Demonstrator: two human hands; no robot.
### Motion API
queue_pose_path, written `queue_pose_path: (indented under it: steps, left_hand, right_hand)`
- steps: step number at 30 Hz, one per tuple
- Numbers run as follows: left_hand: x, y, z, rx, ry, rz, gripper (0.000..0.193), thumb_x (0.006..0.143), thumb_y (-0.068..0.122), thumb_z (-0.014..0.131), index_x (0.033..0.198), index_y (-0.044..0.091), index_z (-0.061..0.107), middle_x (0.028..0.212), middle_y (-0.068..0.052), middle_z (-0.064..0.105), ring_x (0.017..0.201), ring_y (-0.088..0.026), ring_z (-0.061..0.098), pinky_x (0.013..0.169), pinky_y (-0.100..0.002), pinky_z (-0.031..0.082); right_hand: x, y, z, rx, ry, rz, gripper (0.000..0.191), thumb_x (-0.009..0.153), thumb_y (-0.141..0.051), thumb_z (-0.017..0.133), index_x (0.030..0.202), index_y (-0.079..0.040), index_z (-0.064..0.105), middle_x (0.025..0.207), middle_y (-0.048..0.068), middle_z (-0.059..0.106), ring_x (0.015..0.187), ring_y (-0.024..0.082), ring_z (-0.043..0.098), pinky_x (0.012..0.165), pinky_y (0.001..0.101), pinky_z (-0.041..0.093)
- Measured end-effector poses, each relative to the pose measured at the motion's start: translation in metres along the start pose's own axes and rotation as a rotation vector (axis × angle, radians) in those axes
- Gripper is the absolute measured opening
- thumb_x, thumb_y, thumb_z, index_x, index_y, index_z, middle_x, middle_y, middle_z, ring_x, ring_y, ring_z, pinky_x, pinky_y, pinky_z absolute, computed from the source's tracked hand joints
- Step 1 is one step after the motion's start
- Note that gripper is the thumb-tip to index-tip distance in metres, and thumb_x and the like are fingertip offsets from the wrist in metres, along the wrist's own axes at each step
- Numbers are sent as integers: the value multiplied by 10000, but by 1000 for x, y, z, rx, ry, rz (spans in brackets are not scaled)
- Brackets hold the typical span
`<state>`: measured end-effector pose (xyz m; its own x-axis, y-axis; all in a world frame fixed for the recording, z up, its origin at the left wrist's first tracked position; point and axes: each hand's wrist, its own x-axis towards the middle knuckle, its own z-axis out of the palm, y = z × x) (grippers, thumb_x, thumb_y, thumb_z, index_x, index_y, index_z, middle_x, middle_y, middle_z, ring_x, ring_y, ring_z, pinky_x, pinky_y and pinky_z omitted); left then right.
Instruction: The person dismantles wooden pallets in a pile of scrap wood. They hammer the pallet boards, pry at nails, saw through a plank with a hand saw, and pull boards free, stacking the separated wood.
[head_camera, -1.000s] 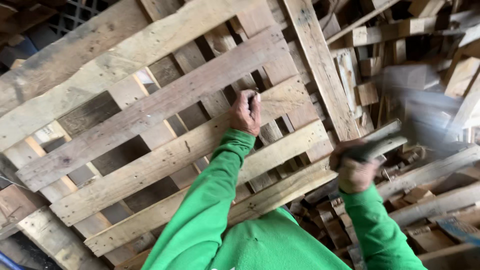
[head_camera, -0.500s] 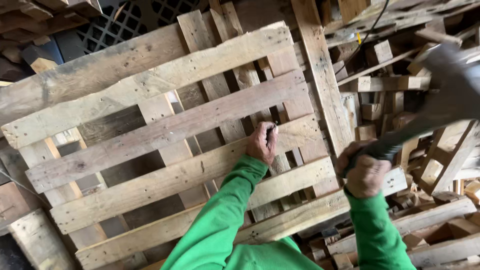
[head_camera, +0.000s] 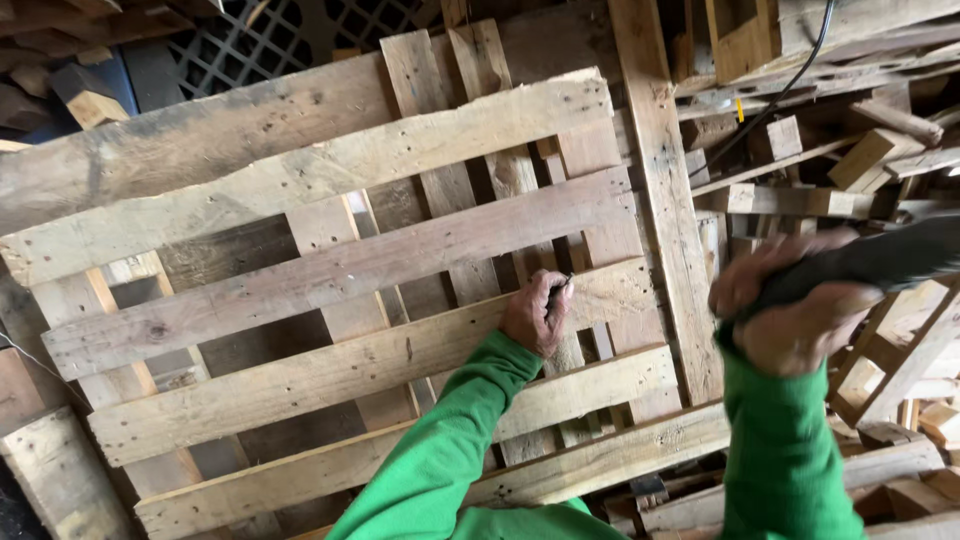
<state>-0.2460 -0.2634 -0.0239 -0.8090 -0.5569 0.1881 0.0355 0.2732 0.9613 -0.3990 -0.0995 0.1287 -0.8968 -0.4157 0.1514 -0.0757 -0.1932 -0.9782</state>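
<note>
Pinching a small dark nail (head_camera: 560, 287) upright w/ left hand (head_camera: 535, 315), fingers closed on it, tip on a pallet (head_camera: 330, 270) slat approx mid-right of the deck, prob. to keep it steady over the stringer below. Right hand (head_camera: 795, 310) wrapped tight on a dark tool handle (head_camera: 870, 262), raised off the pallet's right edge; head out of frame, looks like a hammer but can't confirm. Scrap wood pile (head_camera: 860, 150) right of pallet.

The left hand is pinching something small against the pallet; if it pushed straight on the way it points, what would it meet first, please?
Most likely the pale slat of the wooden pallet: the left hand already rests on it, holding a small dark nail-like piece. Depth is unclear.
</note>
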Motion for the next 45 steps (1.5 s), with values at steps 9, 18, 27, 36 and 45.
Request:
queue_pose_path:
  steps: [9,18,27,36,45]
  left_hand:
    - [2,6,-7,-16,28,1,116,1032,125,624,1088,33,582,892,-196,674,780,-361,690,685,-441,557]
    - [5,-5,0,-13,-27,10,109,1024,93,614,1106,32,575,902,-198,649,780,-370,676,677,-446,542]
    - [4,7,-8,59,99,126,124,962,95,659,1063,55,600,890,-196,659,773,-400,661,664,-454,536]
    - [0,-12,-22,-190,191,58,148,1052,201,648,1049,67,586,872,-129,651,747,-268,657,690,-390,536]
    - [-5,-48,-302,298,941,51,178,1081,218,603,1062,42,612,944,-79,660,826,-155,614,718,-320,534]
  right_hand:
    - [83,49,20,-687,-221,778,615,981,-606,563,897,3,585,635,51,540,485,155,492,423,337,415]
    - [90,16,32,-62,-184,-264,607,1047,-655,559,1044,-48,568,667,76,565,505,185,538,501,325,462]
    - [63,111,-21,-738,-162,670,516,1042,-504,563,954,-6,664,683,66,600,522,134,509,446,310,417]
    - [31,98,26,-721,-195,675,523,1085,-530,546,883,-49,561,634,70,538,450,170,462,407,351,377]
    - [-120,4,178,-205,-354,529,500,1023,-516,594,946,-22,610,649,66,555,504,134,508,436,289,408]
